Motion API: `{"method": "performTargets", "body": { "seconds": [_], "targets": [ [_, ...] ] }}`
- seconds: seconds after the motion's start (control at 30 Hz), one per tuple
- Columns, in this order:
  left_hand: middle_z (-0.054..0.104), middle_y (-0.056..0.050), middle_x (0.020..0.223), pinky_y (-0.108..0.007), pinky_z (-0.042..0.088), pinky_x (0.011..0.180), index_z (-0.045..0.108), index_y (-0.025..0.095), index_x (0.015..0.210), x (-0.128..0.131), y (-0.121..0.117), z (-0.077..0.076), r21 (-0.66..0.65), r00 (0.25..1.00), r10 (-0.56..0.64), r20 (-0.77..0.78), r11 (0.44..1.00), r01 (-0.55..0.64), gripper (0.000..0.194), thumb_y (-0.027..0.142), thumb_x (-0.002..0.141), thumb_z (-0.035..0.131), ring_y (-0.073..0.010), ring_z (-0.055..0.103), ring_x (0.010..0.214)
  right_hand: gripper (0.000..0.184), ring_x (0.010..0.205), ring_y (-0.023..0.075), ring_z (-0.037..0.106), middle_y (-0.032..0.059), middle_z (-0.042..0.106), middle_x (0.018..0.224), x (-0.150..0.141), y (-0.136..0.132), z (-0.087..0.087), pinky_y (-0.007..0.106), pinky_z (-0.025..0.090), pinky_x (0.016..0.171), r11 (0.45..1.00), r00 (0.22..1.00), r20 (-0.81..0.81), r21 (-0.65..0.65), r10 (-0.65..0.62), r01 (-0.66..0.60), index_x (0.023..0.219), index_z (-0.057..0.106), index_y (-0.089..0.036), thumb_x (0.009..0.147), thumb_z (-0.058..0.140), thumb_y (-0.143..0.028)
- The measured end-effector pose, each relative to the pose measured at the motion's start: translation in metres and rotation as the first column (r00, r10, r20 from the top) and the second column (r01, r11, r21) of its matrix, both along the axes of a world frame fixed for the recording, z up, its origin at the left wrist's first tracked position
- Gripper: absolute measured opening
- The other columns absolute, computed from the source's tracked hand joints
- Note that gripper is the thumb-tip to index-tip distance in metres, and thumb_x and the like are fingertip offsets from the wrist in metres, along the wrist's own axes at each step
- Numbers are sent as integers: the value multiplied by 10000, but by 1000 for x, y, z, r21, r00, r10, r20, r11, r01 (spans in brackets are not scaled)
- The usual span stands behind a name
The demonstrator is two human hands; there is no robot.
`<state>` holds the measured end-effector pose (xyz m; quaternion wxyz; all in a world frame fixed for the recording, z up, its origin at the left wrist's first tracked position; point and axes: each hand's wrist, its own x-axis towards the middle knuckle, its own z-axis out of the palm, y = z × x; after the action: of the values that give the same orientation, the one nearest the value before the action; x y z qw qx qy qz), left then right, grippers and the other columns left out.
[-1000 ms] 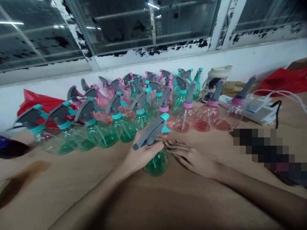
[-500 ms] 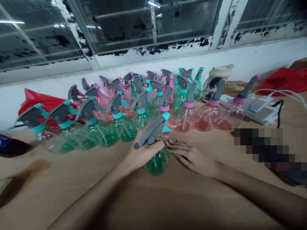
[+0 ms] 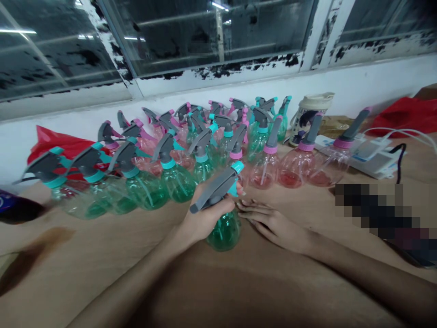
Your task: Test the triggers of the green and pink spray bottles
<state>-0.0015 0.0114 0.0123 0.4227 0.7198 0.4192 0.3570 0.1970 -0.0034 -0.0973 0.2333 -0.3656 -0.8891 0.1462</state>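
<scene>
My left hand (image 3: 206,214) is wrapped round the neck of a green spray bottle (image 3: 223,231) with a grey and turquoise trigger head. One fingertip shows beside the turquoise trigger; the other fingers are partly hidden behind the head. The bottle stands upright on the wooden table (image 3: 211,291), its nozzle pointing away to the right. Just right of it my right hand (image 3: 271,223) lies flat on the tabletop, fingers stretched out toward the bottle and holding nothing. Whether those fingertips touch the bottle I cannot tell.
Behind my hands stand several green spray bottles (image 3: 177,182) and several pink spray bottles (image 3: 292,171). At the back right are a patterned cup (image 3: 309,118), a white power strip (image 3: 373,157) and a red bag (image 3: 406,116). Another red bag (image 3: 56,141) and a dark drink bottle (image 3: 20,208) lie left.
The left hand's finger has curled in at the trigger, which sits closer to the bottle's neck and lower than before. My right hand has stayed in place.
</scene>
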Motion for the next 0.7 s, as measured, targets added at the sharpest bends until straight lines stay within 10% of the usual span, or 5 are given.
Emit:
{"method": "performTargets", "body": {
  "seconds": [0.7],
  "targets": [
    [642, -12, 718, -289, 478, 649, 571, 185, 742, 0, -4, -2, -35, 996, 87, -12, 996, -87, 106, 271, 681, 567, -185, 609, 718, 446, 1229, 167, 403, 16, 516, 1280, 0, 0, 0, 426, 302, 1050, 999, 996, -84, 22, 31, -30, 1265, 447, -265, 846, 421, -115]
  ]
}}
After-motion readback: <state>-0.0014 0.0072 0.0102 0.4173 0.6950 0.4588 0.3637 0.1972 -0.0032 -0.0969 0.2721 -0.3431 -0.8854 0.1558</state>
